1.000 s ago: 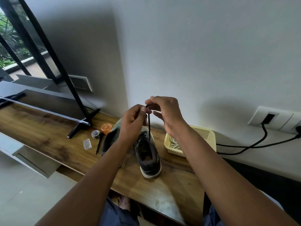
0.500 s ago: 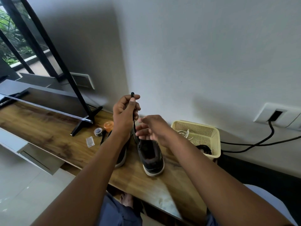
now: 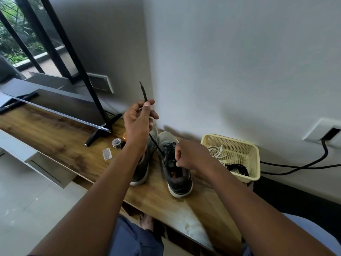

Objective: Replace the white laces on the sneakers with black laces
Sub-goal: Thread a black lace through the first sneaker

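Two dark grey sneakers stand side by side on the wooden table (image 3: 55, 137). The right sneaker (image 3: 175, 169) carries a black lace (image 3: 156, 145) through its eyelets. My left hand (image 3: 138, 122) is raised above the left sneaker (image 3: 145, 163) and pinches the free end of that lace, whose tip sticks up past my fingers. My right hand (image 3: 191, 156) sits low at the right sneaker's eyelets with fingers curled; whether it pinches the lace there is hidden. White laces (image 3: 215, 150) and a coil of black lace (image 3: 238, 167) lie in the yellow basket (image 3: 254, 163).
A television on a black stand (image 3: 103, 130) fills the table's left. A tape roll (image 3: 116, 142), an orange item and a small clear box (image 3: 107, 154) lie by the left sneaker. Black cables (image 3: 295, 167) run from a wall socket (image 3: 324, 132) on the right.
My hands have parted: the left rose up and left, drawing the black lace out taut, while the right dropped from the lace's tip to the right sneaker's eyelets.
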The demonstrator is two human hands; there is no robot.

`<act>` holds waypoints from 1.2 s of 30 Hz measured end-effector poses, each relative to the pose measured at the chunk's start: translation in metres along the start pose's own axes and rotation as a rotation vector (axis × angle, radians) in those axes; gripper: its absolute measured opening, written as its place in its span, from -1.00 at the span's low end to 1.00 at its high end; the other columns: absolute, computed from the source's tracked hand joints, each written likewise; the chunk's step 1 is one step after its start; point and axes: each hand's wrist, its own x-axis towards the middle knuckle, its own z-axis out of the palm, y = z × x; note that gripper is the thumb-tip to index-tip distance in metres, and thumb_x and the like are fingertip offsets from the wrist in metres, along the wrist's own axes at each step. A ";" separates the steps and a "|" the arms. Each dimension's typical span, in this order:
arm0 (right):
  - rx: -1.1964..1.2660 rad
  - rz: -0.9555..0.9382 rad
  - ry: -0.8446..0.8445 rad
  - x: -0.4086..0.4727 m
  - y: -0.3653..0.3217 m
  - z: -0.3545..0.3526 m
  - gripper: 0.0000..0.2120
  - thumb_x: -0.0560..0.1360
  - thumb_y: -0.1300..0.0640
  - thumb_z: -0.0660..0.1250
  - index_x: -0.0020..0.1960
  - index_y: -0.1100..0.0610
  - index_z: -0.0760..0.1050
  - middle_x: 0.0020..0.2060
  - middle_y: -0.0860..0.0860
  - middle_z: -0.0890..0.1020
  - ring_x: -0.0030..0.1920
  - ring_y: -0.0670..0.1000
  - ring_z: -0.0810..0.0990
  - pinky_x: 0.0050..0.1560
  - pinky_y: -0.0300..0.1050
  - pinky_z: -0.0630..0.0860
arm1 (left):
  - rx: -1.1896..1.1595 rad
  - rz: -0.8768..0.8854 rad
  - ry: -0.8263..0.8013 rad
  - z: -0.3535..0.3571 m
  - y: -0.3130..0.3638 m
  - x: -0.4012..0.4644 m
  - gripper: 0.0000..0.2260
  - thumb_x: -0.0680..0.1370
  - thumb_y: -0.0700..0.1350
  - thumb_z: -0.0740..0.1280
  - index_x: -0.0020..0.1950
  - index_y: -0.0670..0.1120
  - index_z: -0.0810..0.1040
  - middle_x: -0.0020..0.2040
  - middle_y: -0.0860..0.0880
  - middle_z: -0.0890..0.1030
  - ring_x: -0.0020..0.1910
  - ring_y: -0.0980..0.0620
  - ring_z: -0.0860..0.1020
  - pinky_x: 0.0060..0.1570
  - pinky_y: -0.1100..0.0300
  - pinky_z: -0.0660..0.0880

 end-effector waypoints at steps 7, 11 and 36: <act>-0.215 -0.184 0.012 -0.005 -0.021 0.030 -0.78 0.34 0.02 0.45 -0.25 0.05 0.41 -0.36 -0.05 0.51 -0.30 0.09 0.57 -0.29 -0.10 0.45 | -0.033 -0.023 -0.003 -0.001 -0.002 0.001 -0.83 0.73 -0.18 0.26 0.16 -0.17 0.64 -0.33 -0.06 0.63 -0.46 0.10 0.39 -0.46 0.29 0.34; -0.115 -0.171 -0.017 -0.003 -0.024 0.039 -0.67 0.43 0.02 0.40 -0.34 0.11 0.31 -0.46 -0.02 0.45 -0.42 0.03 0.46 -0.36 -0.12 0.37 | -0.036 -0.040 -0.032 0.000 -0.004 0.001 -0.84 0.71 -0.24 0.26 0.18 -0.15 0.64 -0.33 -0.11 0.66 -0.49 0.10 0.39 -0.47 0.31 0.35; 1.198 0.029 0.474 0.011 -0.034 -0.015 -0.89 0.61 0.21 0.40 -0.02 0.07 0.70 -0.24 0.02 0.75 -0.24 -0.03 0.73 -0.14 -0.10 0.65 | 0.087 -0.105 -0.049 0.002 -0.016 -0.004 -0.81 0.70 -0.08 0.33 0.05 -0.13 0.71 -0.29 -0.07 0.66 -0.47 0.13 0.46 -0.47 0.30 0.38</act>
